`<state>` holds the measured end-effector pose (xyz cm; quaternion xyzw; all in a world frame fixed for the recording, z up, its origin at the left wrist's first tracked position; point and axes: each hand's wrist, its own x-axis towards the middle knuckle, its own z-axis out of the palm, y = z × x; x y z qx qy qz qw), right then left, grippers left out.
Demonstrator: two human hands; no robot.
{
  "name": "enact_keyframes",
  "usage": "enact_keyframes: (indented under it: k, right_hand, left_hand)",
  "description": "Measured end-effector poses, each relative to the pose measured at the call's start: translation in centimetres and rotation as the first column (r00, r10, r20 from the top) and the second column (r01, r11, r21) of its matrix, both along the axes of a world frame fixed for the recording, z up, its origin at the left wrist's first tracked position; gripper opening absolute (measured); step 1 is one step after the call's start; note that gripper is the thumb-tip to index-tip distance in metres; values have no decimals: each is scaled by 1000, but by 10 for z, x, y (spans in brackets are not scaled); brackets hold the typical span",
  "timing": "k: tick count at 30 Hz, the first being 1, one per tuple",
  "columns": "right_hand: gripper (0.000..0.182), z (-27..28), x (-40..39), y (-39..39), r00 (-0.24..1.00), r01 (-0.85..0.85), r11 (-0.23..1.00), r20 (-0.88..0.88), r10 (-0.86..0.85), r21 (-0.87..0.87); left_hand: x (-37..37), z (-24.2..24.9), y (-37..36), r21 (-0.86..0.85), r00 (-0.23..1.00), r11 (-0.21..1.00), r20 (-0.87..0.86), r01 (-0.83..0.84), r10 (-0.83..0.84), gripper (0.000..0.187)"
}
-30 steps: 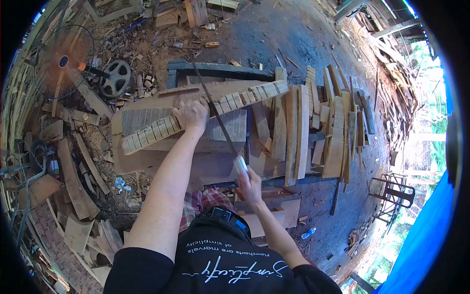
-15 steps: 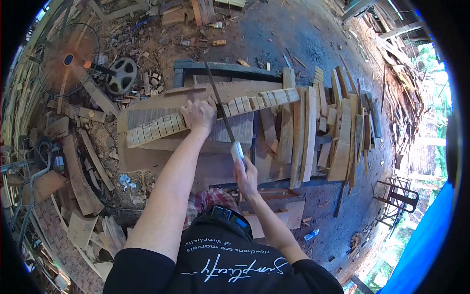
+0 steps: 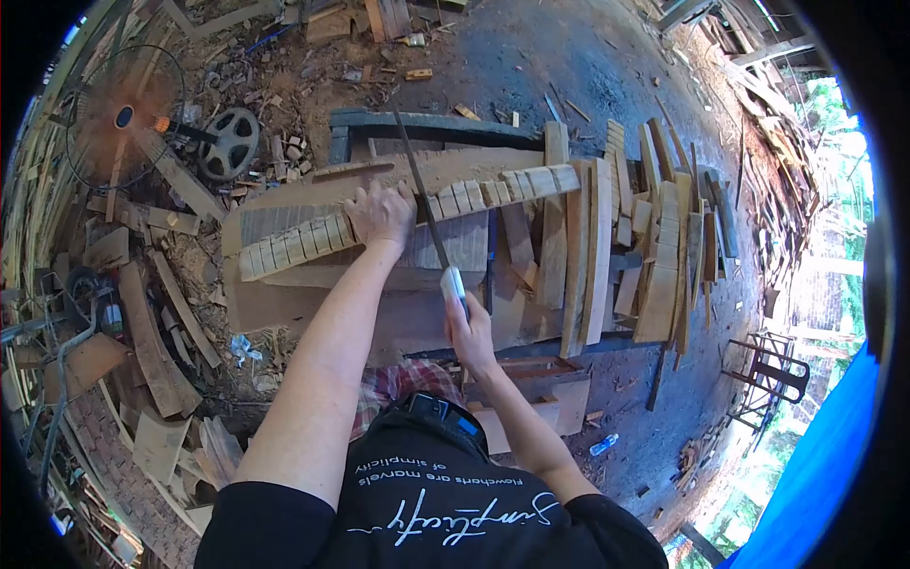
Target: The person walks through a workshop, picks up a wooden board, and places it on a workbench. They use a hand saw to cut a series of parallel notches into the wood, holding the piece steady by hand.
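Observation:
My left hand (image 3: pixel 383 216) is closed over a long, pale wooden strip (image 3: pixel 303 242) with cuts across it at close spacing. In my right hand (image 3: pixel 470 334) is a handsaw (image 3: pixel 424 200), held by its light grey handle. Its long, thin blade is seen nearly edge-on and crosses the strip just right of my left hand, pointing away from me. The strip lies slanted over a wide board (image 3: pixel 455 237) on the low workbench, and its right end reaches onto upright-lying planks. Part of the strip is hidden under my left hand.
Several planks (image 3: pixel 597 251) lie side by side at the right. A dark beam (image 3: pixel 436 123) edges the bench's far side. At the far left stands a fan (image 3: pixel 125 118) with a round base. Offcuts and sawdust litter the floor, with a plastic bottle (image 3: pixel 604 444) lower right.
The whole view has shifted slightly up and to the left. Both hands keep their hold, and the saw still crosses the strip at about the same place.

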<state>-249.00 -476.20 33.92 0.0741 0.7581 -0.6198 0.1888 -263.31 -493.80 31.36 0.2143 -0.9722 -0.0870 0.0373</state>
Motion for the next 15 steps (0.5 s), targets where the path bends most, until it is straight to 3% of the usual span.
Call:
enact_keyframes:
  k: [4,7,9,15]
  right_hand:
    - [39,5,9,7,998,18,999,-56,-15,51]
    - [39,7,43,40,999,-18,1000,35,18,22]
    - [36,1,57,53,997,-59,998,-52,58,-14]
    - [34,9,2,2,1000,21,998,-9,-21,53]
  left_hand:
    - [0,3,-1,5,1000,1000,-3,-5,5,39]
    - [0,7,-1,3,1000,1000,19,0,0,39]
    - [0,5,-1,1,1000,1000,13,5,-5,39]
    - [-1,0,-1,-3,1000,1000,-14,-8,8,39]
